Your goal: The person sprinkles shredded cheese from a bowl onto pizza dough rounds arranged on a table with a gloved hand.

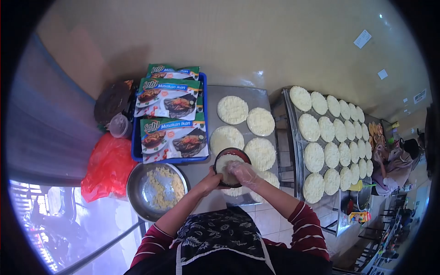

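My left hand [209, 181] grips the left rim of a dark bowl [248, 159] with a reddish inside. The bowl holds a pale, fine-looking filling [225, 160]. My right hand [244, 174], in a clear plastic glove, reaches into it with fingers curled; whatever they pinch is hidden. Under and around the bowl, several round pale discs with a rough, crumbly top, such as one disc [232, 110], lie on a metal tray [243, 91]. One disc [227, 139] directly behind the bowl looks smoother, and the bowl partly covers it.
Left of the tray, a blue crate [204, 87] holds printed food packages [174, 137]. A steel basin [133, 190] with yellowish crumbs, a red plastic bag [107, 165] and a clear tub [119, 125] are nearby. At right, a rack [293, 137] carries several discs; another person [396, 165] works beyond.
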### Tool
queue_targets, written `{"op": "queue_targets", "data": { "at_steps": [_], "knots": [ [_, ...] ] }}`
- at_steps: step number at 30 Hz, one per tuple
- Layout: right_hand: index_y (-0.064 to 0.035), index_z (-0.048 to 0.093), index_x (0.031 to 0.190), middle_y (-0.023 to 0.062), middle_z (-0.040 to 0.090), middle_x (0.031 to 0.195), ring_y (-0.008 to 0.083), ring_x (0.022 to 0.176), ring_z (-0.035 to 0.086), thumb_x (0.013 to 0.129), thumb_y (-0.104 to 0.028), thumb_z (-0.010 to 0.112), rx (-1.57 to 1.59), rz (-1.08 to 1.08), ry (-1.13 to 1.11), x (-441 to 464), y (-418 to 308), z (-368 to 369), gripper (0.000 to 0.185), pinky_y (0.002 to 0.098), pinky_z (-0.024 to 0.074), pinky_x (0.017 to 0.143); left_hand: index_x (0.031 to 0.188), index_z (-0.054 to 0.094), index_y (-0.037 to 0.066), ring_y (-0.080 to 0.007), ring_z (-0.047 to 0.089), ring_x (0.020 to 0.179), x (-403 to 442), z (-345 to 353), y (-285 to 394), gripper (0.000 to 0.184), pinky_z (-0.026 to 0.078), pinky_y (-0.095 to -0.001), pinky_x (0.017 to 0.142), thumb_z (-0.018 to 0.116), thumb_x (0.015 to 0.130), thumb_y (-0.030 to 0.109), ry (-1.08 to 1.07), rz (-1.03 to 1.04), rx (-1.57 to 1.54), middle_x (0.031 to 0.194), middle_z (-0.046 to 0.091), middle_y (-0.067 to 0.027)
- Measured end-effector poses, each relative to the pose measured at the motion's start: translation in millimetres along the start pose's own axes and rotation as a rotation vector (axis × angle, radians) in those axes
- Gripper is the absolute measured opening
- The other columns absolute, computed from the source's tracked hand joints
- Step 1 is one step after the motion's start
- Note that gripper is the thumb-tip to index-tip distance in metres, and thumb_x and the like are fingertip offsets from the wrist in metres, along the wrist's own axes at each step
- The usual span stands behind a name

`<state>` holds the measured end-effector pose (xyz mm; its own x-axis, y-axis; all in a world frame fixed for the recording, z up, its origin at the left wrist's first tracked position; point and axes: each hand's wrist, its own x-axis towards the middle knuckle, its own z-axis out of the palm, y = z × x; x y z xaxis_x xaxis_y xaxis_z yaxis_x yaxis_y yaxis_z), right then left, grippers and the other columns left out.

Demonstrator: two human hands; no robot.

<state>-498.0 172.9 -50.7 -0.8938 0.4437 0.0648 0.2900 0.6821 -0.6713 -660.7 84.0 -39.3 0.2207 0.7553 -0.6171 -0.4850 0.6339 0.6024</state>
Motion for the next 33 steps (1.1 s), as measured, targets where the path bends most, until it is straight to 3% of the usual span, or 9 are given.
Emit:
{"op": "queue_targets", "data": {
  "at_steps": [2,4,6,8,13,19,22,24,33],
  "knots": [
    [-0.0040,0.063,0.103,0.0192,0.060,0.103,0.0351,0.095,0.058,0.081,-0.013,0.054,0.009,0.103,-0.052,5,18,-15,0.025,0.0358,0.0450,0.086,0.133,0.000,0.000,-0.0396,0.048,0.113,22,6,3,0.067,0.055,-0.0432,0.082,0.043,0.081,0.003,-0.039,0.058,-0.008,0.131,0.028,-0.0249],
    [-0.0019,0.063,0.101,0.0163,0.062,0.097,0.0268,0.090,0.061,0.078,-0.007,0.062,0.373,0.170,0.190,18,22,-38,0.024,0.0320,0.0470,0.083,0.133,0.000,0.000,-0.0401,0.049,0.111,31,20,24,0.066,0.055,-0.0430,0.082,0.040,0.081,0.002,0.016,0.027,0.020,0.129,0.029,-0.0258],
    [-0.0009,0.062,0.104,0.0129,0.063,0.099,0.0189,0.089,0.061,0.079,-0.007,0.065,0.511,0.377,0.187,25,37,-58,0.025,0.0302,0.0484,0.082,0.133,0.000,0.000,-0.0405,0.049,0.111,58,19,25,0.065,0.055,-0.0429,0.082,0.040,0.081,0.002,0.021,0.060,0.051,0.129,0.029,-0.0266],
    [0.0007,0.060,0.107,0.0104,0.062,0.103,0.0163,0.093,0.060,0.083,-0.009,0.063,1.219,0.603,0.310,28,51,-80,0.026,0.0290,0.0485,0.084,0.131,0.001,-0.001,-0.0406,0.049,0.111,80,24,35,0.064,0.056,-0.0428,0.081,0.040,0.080,0.002,0.025,0.069,-0.029,0.128,0.030,-0.0271],
    [0.0014,0.058,0.110,0.0088,0.061,0.106,0.0161,0.094,0.060,0.082,-0.012,0.064,1.480,0.577,0.406,24,117,-137,0.031,0.0269,0.0490,0.084,0.130,0.002,-0.002,-0.0409,0.050,0.110,105,44,62,0.064,0.052,-0.0446,0.088,0.040,0.080,0.004,0.113,0.091,-0.073,0.128,0.030,-0.0272],
    [0.0020,0.062,0.103,0.0066,0.064,0.089,0.0147,0.082,0.061,0.078,-0.009,0.067,0.809,0.775,0.546,31,214,-157,0.028,0.0273,0.0495,0.074,0.133,0.000,-0.001,-0.0395,0.049,0.112,109,34,60,0.064,0.053,-0.0443,0.088,0.037,0.081,0.004,0.124,0.059,-0.160,0.130,0.028,-0.0260],
    [-0.0022,0.067,0.096,0.0104,0.065,0.083,0.0199,0.076,0.063,0.077,-0.010,0.065,0.443,0.701,0.489,42,248,-150,0.020,0.0298,0.0490,0.071,0.133,0.001,-0.001,-0.0390,0.049,0.112,100,32,58,0.063,0.053,-0.0438,0.087,0.036,0.082,0.003,0.120,0.076,-0.216,0.130,0.028,-0.0259],
    [-0.0052,0.069,0.091,0.0163,0.065,0.083,0.0277,0.075,0.063,0.078,-0.015,0.063,-0.039,0.455,0.429,50,269,-141,0.017,0.0347,0.0488,0.071,0.133,0.001,-0.001,-0.0390,0.049,0.112,99,23,51,0.062,0.053,-0.0433,0.087,0.036,0.082,0.003,0.129,0.044,-0.246,0.130,0.029,-0.0258],
    [-0.0033,0.068,0.086,0.0179,0.061,0.074,0.0308,0.074,0.061,0.076,-0.013,0.062,-0.306,0.344,0.303,86,250,-127,0.015,0.0376,0.0459,0.067,0.133,0.004,-0.001,-0.0417,0.047,0.113,68,18,46,0.060,0.053,-0.0462,0.086,0.035,0.082,-0.001,0.201,0.089,-0.307,0.130,0.030,-0.0261]
  ]
}}
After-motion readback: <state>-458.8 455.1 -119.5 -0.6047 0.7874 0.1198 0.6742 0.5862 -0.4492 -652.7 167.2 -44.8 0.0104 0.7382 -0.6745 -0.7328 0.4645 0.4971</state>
